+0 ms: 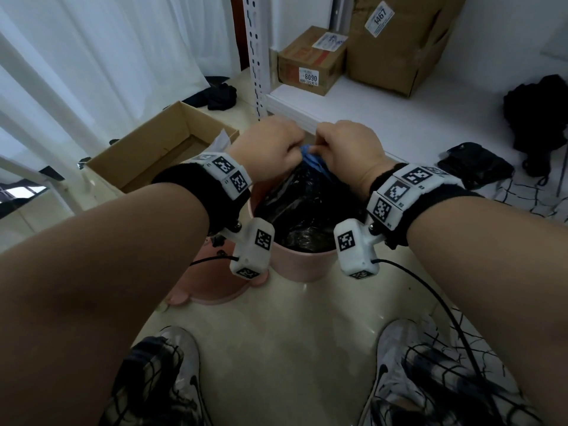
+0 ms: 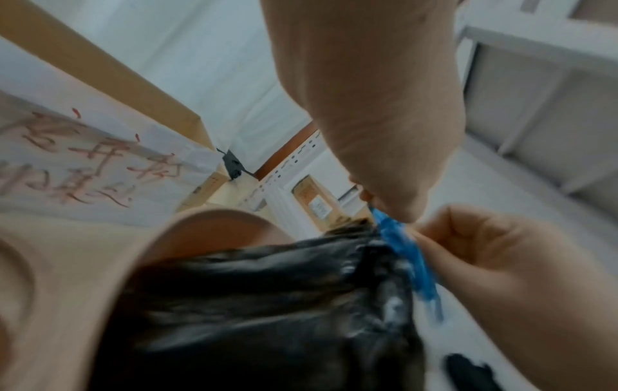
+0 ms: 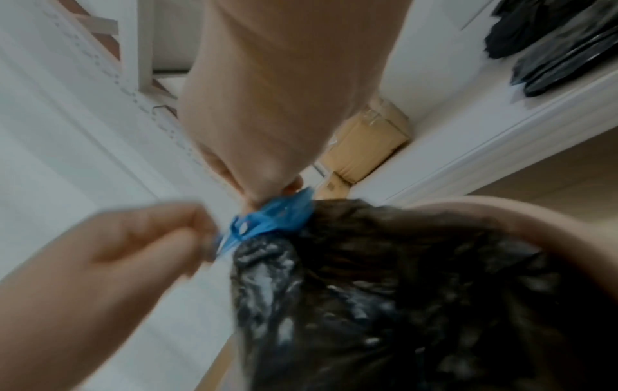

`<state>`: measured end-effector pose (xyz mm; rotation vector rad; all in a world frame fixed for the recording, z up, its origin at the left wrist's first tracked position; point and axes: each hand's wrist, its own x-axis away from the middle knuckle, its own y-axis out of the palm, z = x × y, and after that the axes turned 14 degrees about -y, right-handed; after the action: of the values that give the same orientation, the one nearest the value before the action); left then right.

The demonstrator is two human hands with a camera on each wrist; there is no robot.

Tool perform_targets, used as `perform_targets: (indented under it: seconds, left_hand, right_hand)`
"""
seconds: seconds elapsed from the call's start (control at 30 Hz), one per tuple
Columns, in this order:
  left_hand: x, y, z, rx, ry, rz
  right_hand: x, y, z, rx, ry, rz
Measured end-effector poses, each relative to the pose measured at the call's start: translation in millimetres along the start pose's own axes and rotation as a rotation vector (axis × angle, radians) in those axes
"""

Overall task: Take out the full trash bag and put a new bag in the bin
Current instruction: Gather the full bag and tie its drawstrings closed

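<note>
A pink bin (image 1: 302,265) stands on the floor between my feet and holds a full black trash bag (image 1: 304,207). The bag's mouth is gathered up to a blue drawstring (image 1: 310,156). My left hand (image 1: 296,147) and right hand (image 1: 321,146) meet above the bin, and each pinches the blue drawstring. In the left wrist view my left hand (image 2: 384,209) grips the top of the blue drawstring (image 2: 406,256) and the right hand (image 2: 424,235) pinches it from the side. In the right wrist view my right hand (image 3: 267,195) holds the blue drawstring (image 3: 267,224) above the black bag (image 3: 401,291).
An open cardboard box (image 1: 147,155) sits on the floor to the left. A pink lid-like piece (image 1: 212,284) leans by the bin. Behind stands a white shelf (image 1: 384,118) with cardboard boxes (image 1: 313,63) and folded black bags (image 1: 475,164). My shoes (image 1: 172,373) are near the bin.
</note>
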<state>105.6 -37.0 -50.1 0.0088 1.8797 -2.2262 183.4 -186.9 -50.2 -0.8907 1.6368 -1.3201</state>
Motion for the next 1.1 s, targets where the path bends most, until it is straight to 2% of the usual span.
perform_targets:
  seconds: [0.1,0.17,0.23,0.3,0.37,0.43,0.47,0.53,0.63,0.7,0.77,0.87,0.9,0.93,1.0,1.07,1.1]
  left_hand:
    - [2.5,5.7,-4.6,-0.162,-0.019,-0.143]
    - [1.0,8.4,-6.0,-0.147,-0.039,-0.162]
    - [0.0,9.9,-6.7,0.052,-0.1,-0.094]
    - [2.8,9.4,-5.8,0.37,-0.255,-0.033]
    - [6.6,8.8,0.2,0.715,-0.443,-0.06]
    - [5.0,8.5,7.4,0.882,-0.565,-0.126]
    - [2.9,8.5,9.2,0.889,-0.584,-0.158]
    - [-1.1,7.4,7.2,0.75,-0.539,-0.245]
    - [-4.2,10.6,-0.9,0.481,-0.403,-0.385]
    - [-5.7,15.5,-1.6,0.311,-0.364,-0.409]
    - [-6.6,17.4,-0.7,0.265,-0.345,-0.353]
    - [-0.1,13.7,-3.8,0.636,-0.429,-0.328]
    - [3.7,14.9,-10.0,0.699,-0.466,-0.328]
    - [8.0,17.0,-16.1,0.652,-0.525,-0.339]
    - [15.6,28.3,-27.3,0.4,-0.664,-0.341]
    - [25.1,36.8,-29.1,0.239,-0.79,-0.406]
    - [28.7,37.5,-26.4,0.256,-0.832,-0.463]
  right_hand:
    - [14.9,3.0,14.2,-0.073,0.05,-0.059]
    - [18.6,5.7,19.1,-0.116,0.073,-0.063]
    - [16.5,8.4,23.1,-0.195,0.107,-0.017]
    - [14.3,9.6,26.4,-0.267,0.122,0.033]
    - [13.7,10.2,26.8,-0.311,0.11,0.027]
    - [11.5,10.0,23.9,-0.313,0.08,0.026]
    - [10.2,9.2,22.5,-0.314,0.076,0.037]
    - [9.7,9.6,24.8,-0.318,0.097,0.046]
    - [15.9,7.4,29.5,-0.301,0.138,-0.089]
    - [16.6,5.6,29.4,-0.27,0.146,-0.224]
    - [14.8,3.9,29.1,-0.24,0.184,-0.268]
    - [16.0,11.1,34.2,-0.273,0.186,-0.053]
    - [18.1,14.3,34.4,-0.359,0.179,0.015]
    - [20.9,18.0,33.8,-0.471,0.179,0.042]
    - [24.5,24.2,28.6,-0.607,0.163,-0.019]
    - [25.5,30.9,19.2,-0.595,0.12,-0.216]
    - [25.8,34.2,13.0,-0.558,0.096,-0.336]
